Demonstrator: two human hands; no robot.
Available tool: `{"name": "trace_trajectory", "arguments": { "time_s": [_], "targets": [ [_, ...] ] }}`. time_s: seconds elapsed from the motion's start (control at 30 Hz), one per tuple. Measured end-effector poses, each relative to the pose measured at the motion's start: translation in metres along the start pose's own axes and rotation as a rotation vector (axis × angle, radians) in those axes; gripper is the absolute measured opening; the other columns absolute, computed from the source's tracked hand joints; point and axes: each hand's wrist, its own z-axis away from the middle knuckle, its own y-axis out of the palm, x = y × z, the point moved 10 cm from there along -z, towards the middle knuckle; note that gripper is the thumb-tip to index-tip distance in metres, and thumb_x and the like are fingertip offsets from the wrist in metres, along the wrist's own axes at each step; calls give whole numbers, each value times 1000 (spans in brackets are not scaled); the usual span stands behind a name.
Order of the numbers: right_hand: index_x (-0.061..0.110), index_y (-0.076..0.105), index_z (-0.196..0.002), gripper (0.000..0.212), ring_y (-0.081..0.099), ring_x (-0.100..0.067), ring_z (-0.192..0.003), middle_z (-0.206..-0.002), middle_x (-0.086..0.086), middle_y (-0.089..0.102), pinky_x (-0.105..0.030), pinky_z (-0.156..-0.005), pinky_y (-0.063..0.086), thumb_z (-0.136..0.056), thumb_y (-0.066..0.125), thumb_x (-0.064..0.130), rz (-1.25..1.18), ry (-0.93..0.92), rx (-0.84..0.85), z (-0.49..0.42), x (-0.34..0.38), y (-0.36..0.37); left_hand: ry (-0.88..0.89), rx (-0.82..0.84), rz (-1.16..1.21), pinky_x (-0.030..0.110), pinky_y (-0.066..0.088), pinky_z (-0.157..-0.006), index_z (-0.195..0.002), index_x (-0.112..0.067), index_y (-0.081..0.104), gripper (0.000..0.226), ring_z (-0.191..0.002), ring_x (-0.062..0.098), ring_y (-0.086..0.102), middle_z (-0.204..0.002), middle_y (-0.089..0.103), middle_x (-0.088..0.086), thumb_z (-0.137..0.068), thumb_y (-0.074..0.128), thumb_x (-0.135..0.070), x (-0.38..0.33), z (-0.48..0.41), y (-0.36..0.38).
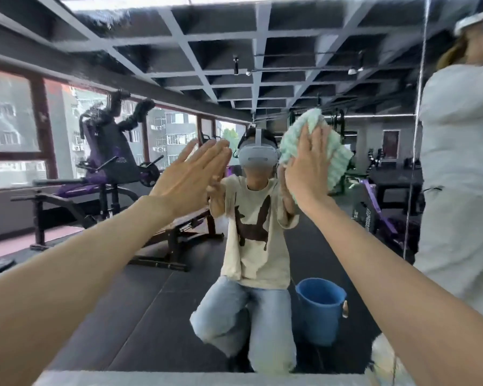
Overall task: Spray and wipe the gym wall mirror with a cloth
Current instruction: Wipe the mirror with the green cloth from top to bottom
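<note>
1. Right hand [307, 174]: raised with the fingers straight and held together, pointing toward 12 o'clock. The palm presses flat on the cloth [336, 157]; no finger is seen curling round it.
2. Cloth: pale green, ribbed and bunched, sandwiched between the right palm and the mirror [140, 288]. It shows beyond the fingertips at 12 o'clock and past the hand's edge at 3 o'clock; the rest is hidden beneath the palm.
3. Left hand [190, 174]: at 9 o'clock of the right hand and well apart from the cloth. The fingers are straight and close together, angled toward 1 o'clock, their tips meeting their own reflection on the glass. It holds nothing.
4. Reflection in the mirror: a kneeling person wearing a headset, between the two hands.
5. Blue bucket [319, 307]: reflected on the dark floor, at 6 o'clock of the cloth.
6. Weight bench [67, 201]: reflected at 9 o'clock, below the windows.
7. Second person [457, 162]: in pale clothing, at 3 o'clock.
</note>
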Motion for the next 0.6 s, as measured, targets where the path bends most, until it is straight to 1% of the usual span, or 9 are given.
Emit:
{"name": "trace_trajectory", "arguments": {
  "time_s": [0.07, 0.1, 0.2, 0.23, 0.3, 0.4, 0.47, 0.53, 0.6],
  "targets": [
    [13, -1, -153, 72, -13, -23, -147, -160, -7, -13, -47, -116, -9, -95, 43, 13, 53, -67, -41, -41, 37, -6, 1, -73, -30, 39, -13, -117, -145, -16, -21, 76, -142, 16, -20, -154, -22, 2, -89, 31, -22, 18, -30, -18],
    [13, -1, -153, 73, -13, -24, -147, -160, -7, -13, -49, -117, -8, -95, 44, 15, 77, -82, -53, -57, 53, -10, 29, -116, -46, 39, -12, -117, -144, -16, -21, 77, -143, 17, -19, -155, -21, 3, -91, 34, -25, 22, -43, -28],
    [12, 0, -153, 74, -12, -24, -147, -160, -8, -13, -52, -118, -4, -95, 45, 18, 115, -113, -78, -103, 90, -18, 132, -276, -126, 41, -1, -118, -151, -14, -3, 91, -145, 18, -6, -158, -5, 6, -85, 58, -30, 37, -86, -60],
    [13, -1, -153, 73, -13, -24, -147, -160, -7, -13, -53, -118, -4, -97, 45, 20, 129, -130, -77, -113, 101, -20, 150, -311, -138, 42, 1, -118, -151, -12, 2, 92, -145, 19, -2, -158, 0, 7, -82, 61, -27, 41, -98, -72],
    [16, -5, -153, 70, -16, -21, -146, -159, -5, -16, -50, -118, -8, -100, 40, 27, 134, -170, -38, -137, 123, -25, 163, -355, -119, 41, 0, -118, -150, -10, 7, 89, -145, 19, 4, -157, 6, 8, -78, 58, -20, 52, -124, -99],
    [23, -7, -152, 67, -19, -16, -145, -159, 1, -18, -45, -117, -13, -102, 35, 37, 47, -237, 40, -188, 160, -41, 159, -348, -4, 37, -4, -117, -149, -6, 13, 86, -143, 19, 11, -156, 15, 11, -76, 59, -16, 78, -164, -146],
    [23, -4, -152, 70, -17, -13, -145, -160, 3, -16, -43, -118, -11, -101, 42, 32, 0, -253, 78, -216, 176, -54, 134, -324, 52, 36, -3, -118, -149, -6, 12, 86, -144, 19, 12, -156, 15, 11, -77, 58, -12, 98, -184, -168],
    [21, -2, -153, 78, -14, -11, -146, -161, 2, -10, -42, -120, -7, -96, 52, 20, -59, -234, 141, -248, 193, -68, 99, -281, 106, 34, -1, -119, -149, -6, 13, 85, -144, 20, 16, -156, 18, 11, -77, 58, -7, 126, -205, -188],
    [20, 0, -153, 83, -11, -12, -146, -161, -1, -5, -44, -120, -2, -93, 57, 17, -95, -219, 172, -280, 213, -82, 78, -242, 135, 33, 2, -116, -148, -5, 17, 84, -142, 21, 23, -154, 23, 12, -78, 63, -10, 153, -226, -206]
  ]
}}
